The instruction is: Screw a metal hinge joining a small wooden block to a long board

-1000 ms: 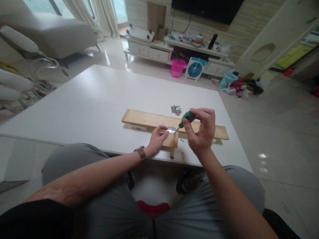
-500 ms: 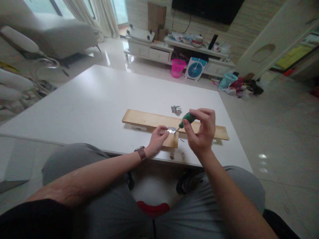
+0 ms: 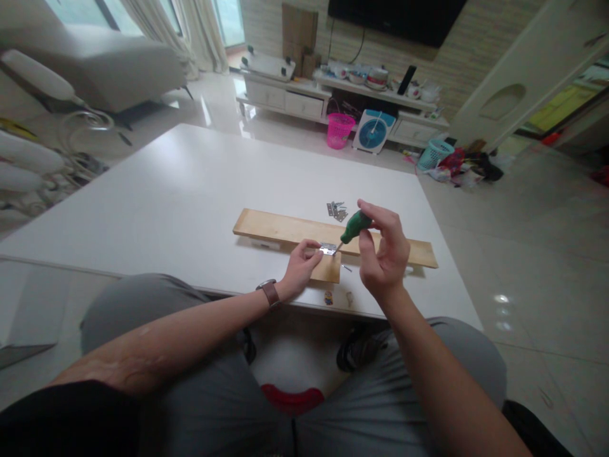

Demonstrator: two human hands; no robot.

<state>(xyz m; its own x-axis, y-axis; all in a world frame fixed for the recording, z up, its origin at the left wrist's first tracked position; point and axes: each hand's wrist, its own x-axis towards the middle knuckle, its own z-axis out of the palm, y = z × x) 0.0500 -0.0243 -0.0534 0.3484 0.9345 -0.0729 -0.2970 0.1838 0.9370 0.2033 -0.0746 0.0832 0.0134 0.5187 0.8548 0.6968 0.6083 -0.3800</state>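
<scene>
A metal hinge (image 3: 328,249) lies where a short wooden board (image 3: 327,271) meets a long wooden plank (image 3: 285,226). With thumb and fingers, my left hand (image 3: 301,265) pinches the hinge's left end and rests on the short board. My right hand (image 3: 384,254) has its fingers around the end of a green-handled screwdriver (image 3: 356,226). The screwdriver slants down to the left, its tip at the hinge's lower right corner; the screw under it is too small to make out. A loose screw (image 3: 347,268) lies just right of the short board.
On the white table (image 3: 157,197), several hinges and screws (image 3: 337,211) lie beyond the plank. A small cartoon figure (image 3: 328,298) and a small pale item (image 3: 349,298) sit near the front edge. My knees are under that edge.
My right hand's fingers have shifted on the screwdriver handle, with the index finger higher and the thumb moved right. The left hand, hinge and boards have stayed put.
</scene>
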